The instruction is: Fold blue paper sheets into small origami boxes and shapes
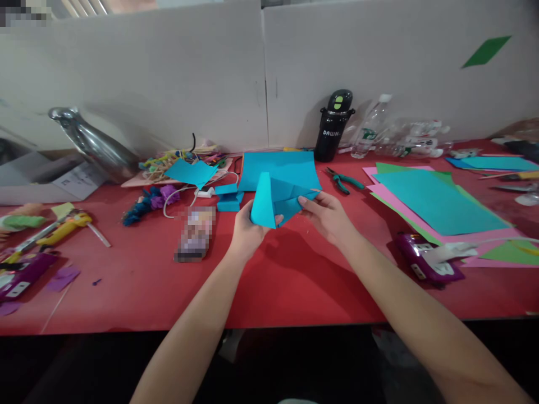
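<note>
Both hands hold one folded piece of blue paper [263, 202] above the red table. My left hand [249, 229] grips its left end, where a tall flap stands up; part of the fingers is behind the paper. At the other end, my right hand [322, 210] pinches the pointed tip between thumb and fingers. Creases run across the paper's right half. Behind it lies a flat blue sheet [278, 165]. A small folded blue paper piece [228, 197] sits just left of my left hand.
On the red table [269, 297] lie a phone [197, 233], green-handled pliers [345, 180], stacked coloured paper [442, 202] and a purple power strip [425, 258]. A black bottle [334, 126] and clear plastic bottles [373, 129] stand at the back. A metal jug [96, 143] leans left.
</note>
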`<state>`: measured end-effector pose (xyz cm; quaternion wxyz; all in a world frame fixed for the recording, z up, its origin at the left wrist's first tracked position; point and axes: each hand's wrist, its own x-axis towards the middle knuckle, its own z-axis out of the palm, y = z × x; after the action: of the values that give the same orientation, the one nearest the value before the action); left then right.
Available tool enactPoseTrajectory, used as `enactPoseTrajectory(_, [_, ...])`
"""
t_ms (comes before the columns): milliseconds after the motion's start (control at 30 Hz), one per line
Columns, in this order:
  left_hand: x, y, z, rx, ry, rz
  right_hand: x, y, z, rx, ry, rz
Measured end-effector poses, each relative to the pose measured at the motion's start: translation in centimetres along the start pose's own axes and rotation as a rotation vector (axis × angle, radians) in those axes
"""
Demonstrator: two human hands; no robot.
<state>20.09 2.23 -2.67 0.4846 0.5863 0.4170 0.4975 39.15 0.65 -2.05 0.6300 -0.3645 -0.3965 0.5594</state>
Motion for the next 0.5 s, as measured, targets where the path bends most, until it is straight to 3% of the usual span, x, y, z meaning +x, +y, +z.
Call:
enactPoseTrajectory(133, [-0.2,0.2,-0.1,0.027,-0.008,0.019,0.1,-0.2,0.0,-0.025,0.026,-0.018])
enactPoseTrajectory(200, [-0.5,0.8,-0.8,-0.031,-0.124,-0.019,0.2,-0.3,-0.2,-0.031,0.025,-0.025])
enactPoseTrajectory(233, [-0.7,1.2,-1.4,-0.093,-0.250,-0.063,0.3,-0.5,-0.5,-0.036,0.024,-0.023])
enactPoseTrajectory(300, [-1.0,2.3,-2.7,-0.224,-0.609,-0.164,0.4,-0.9,-1.1,-0.061,0.018,0.008])
enactPoseTrajectory(367, [-1.3,3.1,-3.8,-0.371,-0.795,-0.180,0.3,-1.5,-1.8,-0.118,-0.028,0.073])
enactPoseTrajectory(500, [-1.1,3.2,-4.0,-0.437,-0.773,-0.259,-0.3,-2.4,-2.3,-0.309,-0.293,0.178])
